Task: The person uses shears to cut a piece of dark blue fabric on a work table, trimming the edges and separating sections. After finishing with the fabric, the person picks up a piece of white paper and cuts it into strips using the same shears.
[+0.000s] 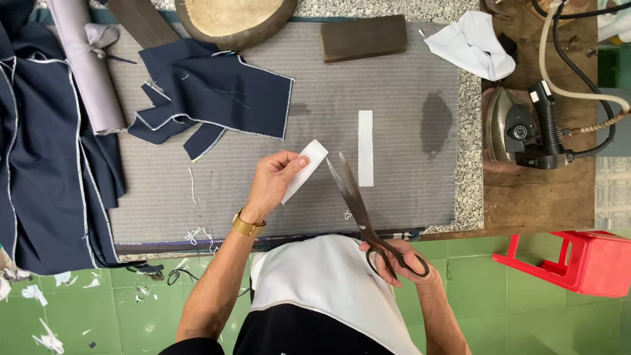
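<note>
Over the grey pad [197, 197], the left hand [271, 181] is pinching a white strip [303, 169] between thumb and fingers, while the right hand [399, 260] is gripping the handles of dark scissors [368, 220], blades closed and pointing toward it, another strip [365, 148] lying just beyond.

Green tiled floor [79, 309] littered with scraps; red plastic stool [578, 260]; speckled stone worktop [470, 131].
</note>
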